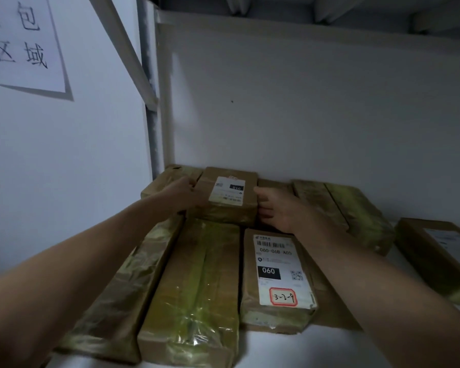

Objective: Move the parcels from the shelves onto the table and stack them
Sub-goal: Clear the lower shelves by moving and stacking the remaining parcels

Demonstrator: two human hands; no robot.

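Dim light blurs the small print on every label. The 010 parcel sits at the back of the shelf among taped boxes; a parcel far to its right is cut off by the frame edge. Just in front lies a box marked "060-06B-A05", "060" and a handwritten "3-2-9". A wall sign to the left reads "包 区域", its first character cropped. The left hand and right hand clasp the 010 parcel's sides, fingers curled, left fingertips hidden.
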